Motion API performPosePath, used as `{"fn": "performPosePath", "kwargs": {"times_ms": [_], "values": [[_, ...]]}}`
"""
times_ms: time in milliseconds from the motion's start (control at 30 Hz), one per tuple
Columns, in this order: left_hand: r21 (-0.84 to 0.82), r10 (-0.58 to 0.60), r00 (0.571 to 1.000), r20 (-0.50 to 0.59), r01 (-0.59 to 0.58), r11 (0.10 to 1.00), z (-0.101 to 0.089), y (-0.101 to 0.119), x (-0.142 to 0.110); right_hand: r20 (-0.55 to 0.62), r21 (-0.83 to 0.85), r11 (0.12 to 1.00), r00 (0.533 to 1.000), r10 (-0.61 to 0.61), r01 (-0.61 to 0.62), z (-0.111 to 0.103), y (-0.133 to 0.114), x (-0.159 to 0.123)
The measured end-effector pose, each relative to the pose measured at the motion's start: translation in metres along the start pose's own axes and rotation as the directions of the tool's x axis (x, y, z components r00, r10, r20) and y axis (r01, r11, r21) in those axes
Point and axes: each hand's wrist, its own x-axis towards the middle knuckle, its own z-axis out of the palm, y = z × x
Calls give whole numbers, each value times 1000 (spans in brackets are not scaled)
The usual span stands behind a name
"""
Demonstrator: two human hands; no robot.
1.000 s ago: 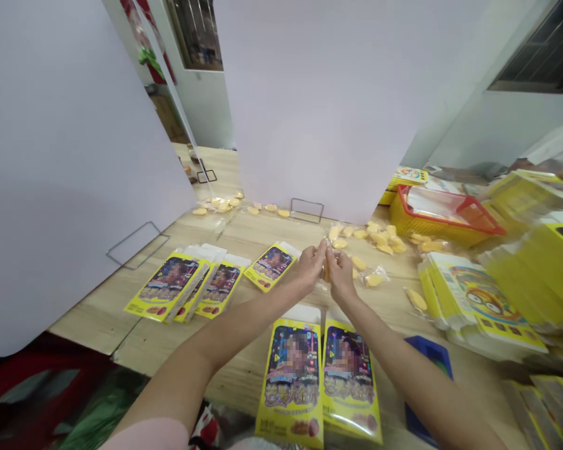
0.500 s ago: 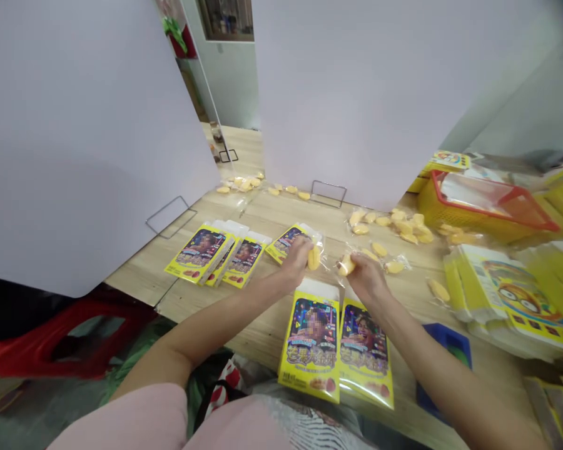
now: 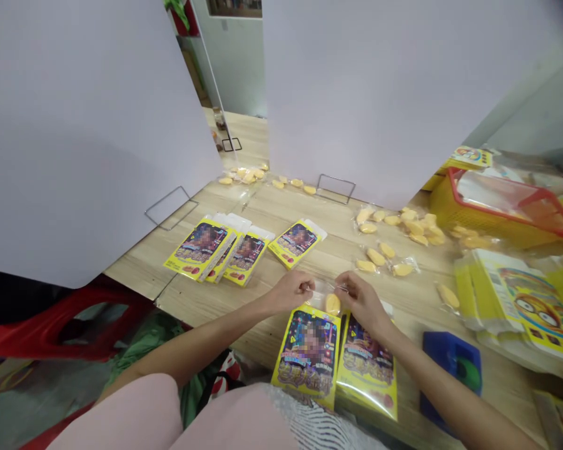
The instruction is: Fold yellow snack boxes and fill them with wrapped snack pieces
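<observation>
Pale wooden workbench (image 3: 225,309) fills the middle of my head-camera feed, with white partition boards (image 3: 356,94) standing behind it. At the centre of the view is a clear plastic sachet (image 3: 323,289), one yellow food piece (image 3: 333,304) sagging in its lower part. I have it pinched along its upper edge: the left hand (image 3: 288,292) at one corner and the right hand (image 3: 360,303) at the other, fingers and thumbs closed on the film, the hands a little apart with the sachet held taut between them.

Just below the sachet lie two yellow printed packets (image 3: 307,356) side by side. Up and to its left sit a fanned group of similar packets (image 3: 206,248) and a single yellow packet (image 3: 295,244) lying apart. Up and to its right, small sachets of yellow pieces (image 3: 394,225) are scattered across the wood, and beyond them stands a yellow plastic basket (image 3: 464,209) with a red rim. Farther right of the sachet is a stack of printed yellow cards (image 3: 520,300), with a blue object (image 3: 453,369) lower down — I can't tell what that is.
</observation>
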Motion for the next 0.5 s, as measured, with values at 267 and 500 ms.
{"fn": "performPosePath", "kwargs": {"times_ms": [267,500], "values": [[376,67,996,65,-86,923,13,4,-29,390,-438,886,920,37,151,2,-24,-15],[415,182,983,9,-169,894,6,8,-34,543,-193,981,836,82,29,8,-29,-7]]}}
